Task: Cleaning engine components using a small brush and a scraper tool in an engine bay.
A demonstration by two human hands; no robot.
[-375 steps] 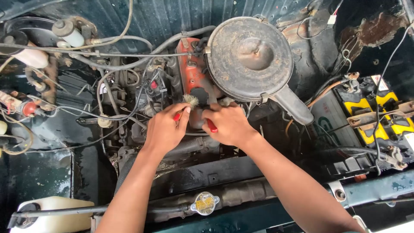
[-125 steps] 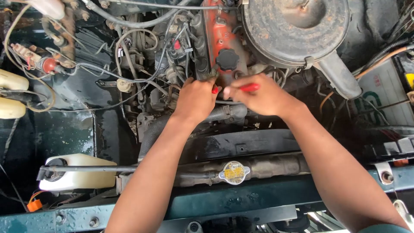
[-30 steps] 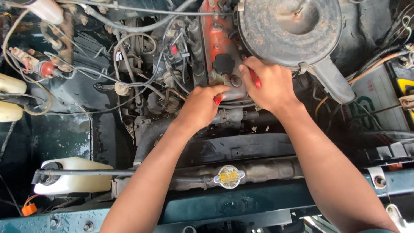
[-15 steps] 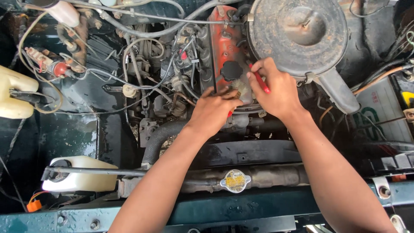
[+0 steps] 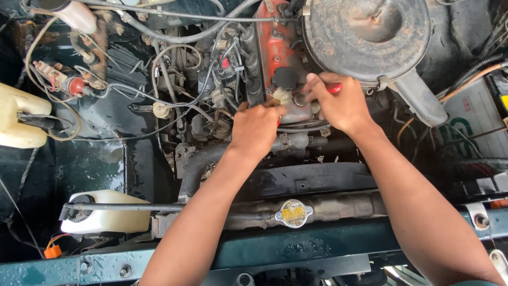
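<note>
Brush (pale bristles) over engine bay

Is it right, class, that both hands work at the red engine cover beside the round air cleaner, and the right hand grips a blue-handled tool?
Not quite: in the head view the right hand grips a red-handled tool, not a blue one. Both hands, the left hand too, do work at the red engine cover beside the round air cleaner.

a car repair spot: open engine bay, radiator cap.
</note>
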